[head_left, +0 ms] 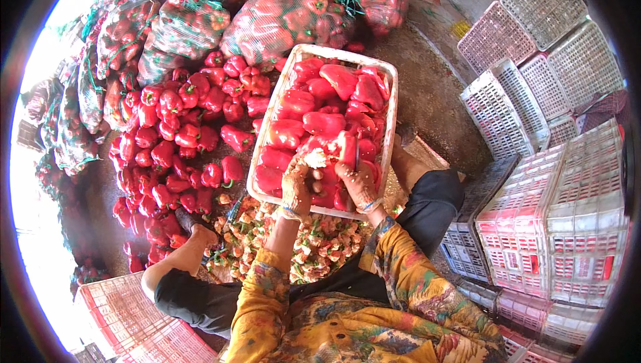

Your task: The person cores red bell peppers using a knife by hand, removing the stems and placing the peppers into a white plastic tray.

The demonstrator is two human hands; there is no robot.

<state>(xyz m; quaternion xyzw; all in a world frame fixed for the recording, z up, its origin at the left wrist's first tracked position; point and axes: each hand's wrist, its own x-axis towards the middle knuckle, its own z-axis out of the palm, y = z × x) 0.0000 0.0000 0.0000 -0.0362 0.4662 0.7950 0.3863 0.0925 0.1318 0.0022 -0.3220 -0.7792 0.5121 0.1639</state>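
Note:
Over the near end of a white plastic crate (392,106) full of cored red bell peppers, my two hands work close together. My left hand (296,186) is closed on a pale, seedy pepper core (316,157). Beside it my right hand (358,186) is closed around a red bell pepper (346,148), thumb toward me. A thin dark edge shows along that pepper; whether it is a tool I cannot tell. Pale bits stick to both hands. Below the crate lies a heap of cut-out cores and stems (317,246), between my legs.
Loose whole red peppers (177,136) are piled left of the crate. Filled mesh sacks (290,23) of peppers stand behind and along the far left. Empty crates (497,113) and stacked crates (534,216) line the right side. Another crate (143,316) sits at the lower left.

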